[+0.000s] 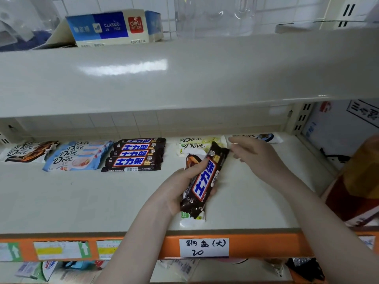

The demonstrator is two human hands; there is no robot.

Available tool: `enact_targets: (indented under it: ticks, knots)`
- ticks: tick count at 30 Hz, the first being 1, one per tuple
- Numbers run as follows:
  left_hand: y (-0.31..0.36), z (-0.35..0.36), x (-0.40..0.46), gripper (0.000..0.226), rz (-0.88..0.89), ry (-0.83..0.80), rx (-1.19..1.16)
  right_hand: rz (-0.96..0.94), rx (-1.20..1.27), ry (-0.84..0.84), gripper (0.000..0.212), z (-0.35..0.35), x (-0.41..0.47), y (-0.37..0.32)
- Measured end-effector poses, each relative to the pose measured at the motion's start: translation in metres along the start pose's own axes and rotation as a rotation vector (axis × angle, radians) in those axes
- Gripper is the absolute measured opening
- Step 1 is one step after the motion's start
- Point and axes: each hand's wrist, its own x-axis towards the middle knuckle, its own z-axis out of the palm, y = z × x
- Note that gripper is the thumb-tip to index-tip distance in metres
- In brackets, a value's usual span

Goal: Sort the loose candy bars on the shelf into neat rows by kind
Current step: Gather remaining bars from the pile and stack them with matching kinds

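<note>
Left hand (180, 187) low and centre over the shelf (82, 201), fingers curled round a small bundle of bars. On top, a dark brown bar (207, 179) with blue and white lettering, tilted with its far end leaning right. Under it, a white-wrapped bar (192, 219), its near end poking out below the hand and its far end showing caramel-brown print by the thumb.

Right hand (252, 154) farther back and to the right, fingers loosely extended toward the left, holding nothing, fingertips just beside the far end of the dark brown bar.

Along the far edge of the shelf, sorted stacks, from left to right: brown-and-white Dove bars (28, 151), pale blue Dove bars (78, 155), a row of dark brown bars (136, 154) overlapping like tiles, then pale green Dove bars (196, 144) just behind the held bundle. At far right, partly hidden by the right hand, a white bar with a blue patch (266, 137).

Orange strip (256, 244) along the near edge of the shelf, carrying a handwritten white label (204, 247) and several printed tags with green arrows. Overhead, an upper shelf (184, 74) with a blue and white box (110, 27) lying on it. Below, more wrapped goods, blurred.
</note>
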Motion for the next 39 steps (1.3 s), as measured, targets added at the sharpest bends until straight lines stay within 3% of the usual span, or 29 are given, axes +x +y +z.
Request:
enact_targets:
  ticks: [3, 8, 13, 16, 19, 28, 39]
  knots:
    - [0.002, 0.004, 0.001, 0.048, -0.043, -0.039, 0.106, 0.018, 0.198, -0.066, 0.015, 0.004, -0.003, -0.004]
    - [0.007, -0.001, -0.009, 0.039, -0.032, -0.063, 0.215, 0.12, 0.335, -0.096, 0.013, 0.004, -0.008, 0.001]
    - [0.016, -0.028, -0.036, 0.045, 0.114, 0.093, 0.109, 0.208, 0.523, -0.067, 0.018, 0.013, -0.015, -0.001]
    - [0.022, -0.05, -0.056, 0.045, 0.196, 0.197, 0.102, 0.145, 0.473, -0.157, 0.027, 0.034, -0.023, -0.014]
    - [0.027, -0.074, -0.074, 0.045, 0.262, 0.33, 0.09, 0.097, 0.427, -0.217, 0.022, 0.059, -0.027, -0.031]
    - [0.045, -0.157, -0.108, 0.02, 0.307, 0.57, 0.259, 0.179, 0.386, -0.206, 0.019, 0.135, -0.02, -0.077]
    - [0.078, -0.177, -0.084, 0.021, 0.29, 0.544, 0.436, 0.219, 0.17, 0.026, 0.017, 0.172, 0.003, -0.083]
